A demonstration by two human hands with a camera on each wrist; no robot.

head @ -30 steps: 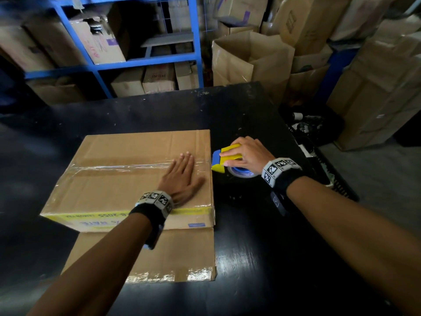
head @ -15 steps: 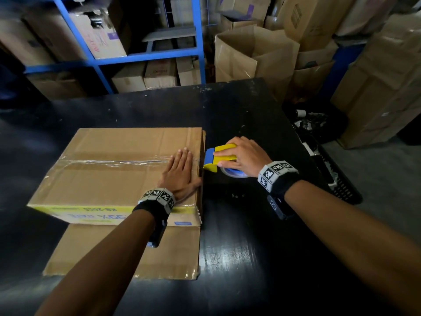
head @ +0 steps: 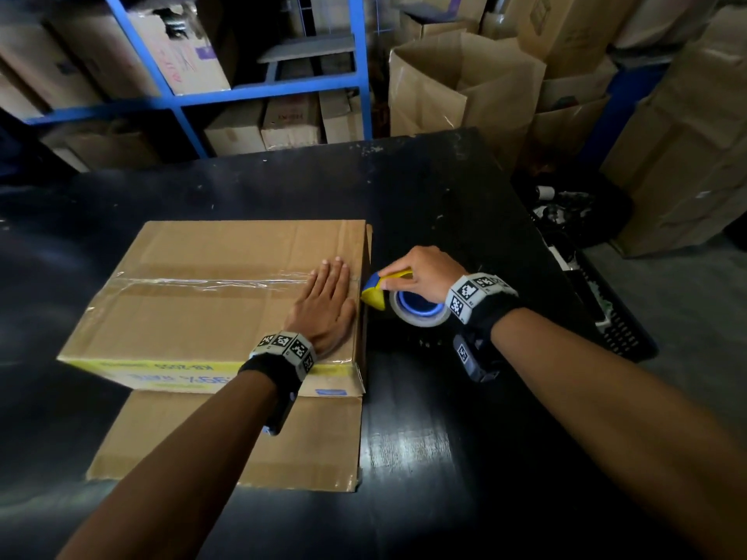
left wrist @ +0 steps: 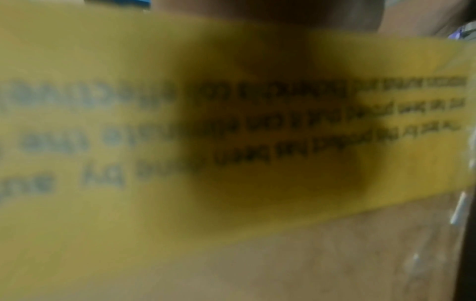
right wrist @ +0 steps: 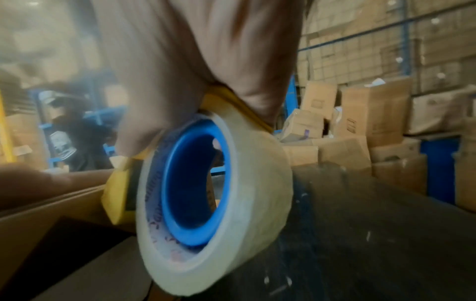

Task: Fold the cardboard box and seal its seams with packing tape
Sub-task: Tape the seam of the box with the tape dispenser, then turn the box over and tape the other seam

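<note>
One dark surface carries one cardboard box, with a loose flap lying flat at its near side. The left hand lies flat on the box top, fingers straight and together, just beside the clear-taped seam. The right hand grips one tape dispenser (yellow and blue) against the box's right edge. Beyond stand blue shelving and many stacked cartons.

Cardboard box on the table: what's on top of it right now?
On the cardboard box: the left hand pressed flat near its right edge, and a clear tape strip along the centre seam. The seam under the palm is covered.
</note>
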